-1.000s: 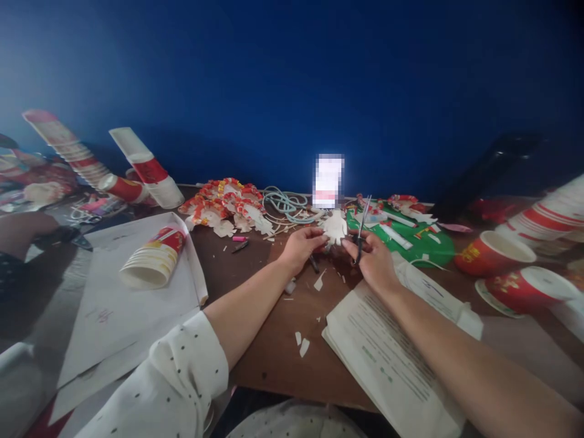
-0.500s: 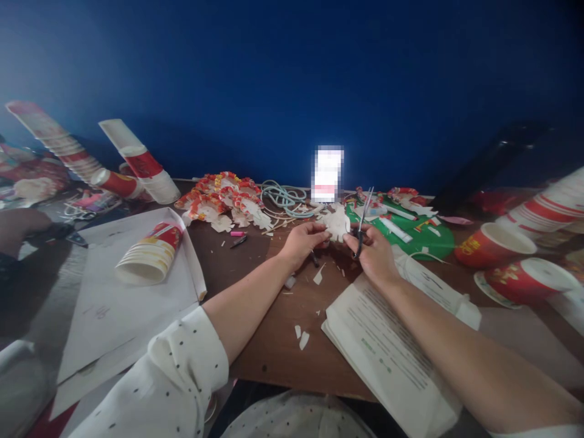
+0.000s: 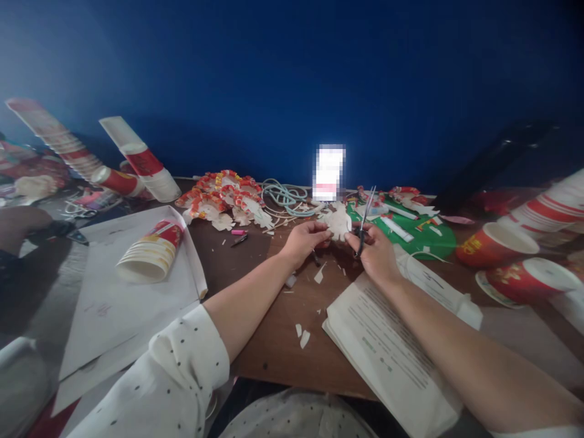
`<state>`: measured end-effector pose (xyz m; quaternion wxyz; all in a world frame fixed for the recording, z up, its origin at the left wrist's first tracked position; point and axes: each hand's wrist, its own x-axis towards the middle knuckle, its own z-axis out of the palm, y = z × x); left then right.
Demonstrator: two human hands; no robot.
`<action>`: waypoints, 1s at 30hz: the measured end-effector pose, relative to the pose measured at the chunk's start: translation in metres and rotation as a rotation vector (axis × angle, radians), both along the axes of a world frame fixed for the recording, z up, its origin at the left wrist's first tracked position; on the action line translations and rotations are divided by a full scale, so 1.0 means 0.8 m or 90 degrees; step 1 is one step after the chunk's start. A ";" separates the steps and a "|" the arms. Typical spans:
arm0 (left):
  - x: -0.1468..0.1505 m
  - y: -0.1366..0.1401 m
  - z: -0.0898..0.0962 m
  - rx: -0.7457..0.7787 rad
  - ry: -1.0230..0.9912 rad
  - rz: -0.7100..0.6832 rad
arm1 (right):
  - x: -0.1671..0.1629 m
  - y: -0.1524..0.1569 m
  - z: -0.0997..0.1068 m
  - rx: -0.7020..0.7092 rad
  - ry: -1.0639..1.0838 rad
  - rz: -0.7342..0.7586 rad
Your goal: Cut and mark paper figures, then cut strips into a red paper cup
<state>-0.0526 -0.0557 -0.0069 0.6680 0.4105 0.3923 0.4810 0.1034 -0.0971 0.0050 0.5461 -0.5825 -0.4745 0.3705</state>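
Between my hands is a white paper cutout [image 3: 338, 222] with a scalloped, petal-like edge. My left hand [image 3: 306, 243] pinches its left side between thumb and fingers. My right hand [image 3: 375, 250] is closed around the black handles of a pair of scissors [image 3: 367, 213], whose blades point up and away beside the cutout. The right fingertips also touch the cutout's lower right edge. White paper scraps [image 3: 305, 338] lie on the brown table below my hands.
Cut red-and-white paper shapes [image 3: 223, 198] are heaped at the back left, beside a coiled pale cable [image 3: 285, 198]. A lit phone [image 3: 329, 173] stands by the blue wall. Paper cups [image 3: 150, 252] rest on a white box lid [image 3: 118, 322]; red cups [image 3: 497, 243] stand right. A printed paper bag [image 3: 387, 347] lies under my right forearm. Another person's hand [image 3: 22, 228] is far left.
Almost nothing differs. The whole view has shifted very slightly, while both hands keep the same hold on the cutout and scissors.
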 end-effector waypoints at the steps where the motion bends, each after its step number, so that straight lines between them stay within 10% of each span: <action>1: 0.000 0.000 0.000 0.002 0.000 0.000 | 0.000 0.000 0.000 0.001 0.001 -0.001; 30: 0.000 0.001 -0.001 0.007 -0.003 -0.001 | 0.001 0.000 -0.002 0.004 -0.027 -0.004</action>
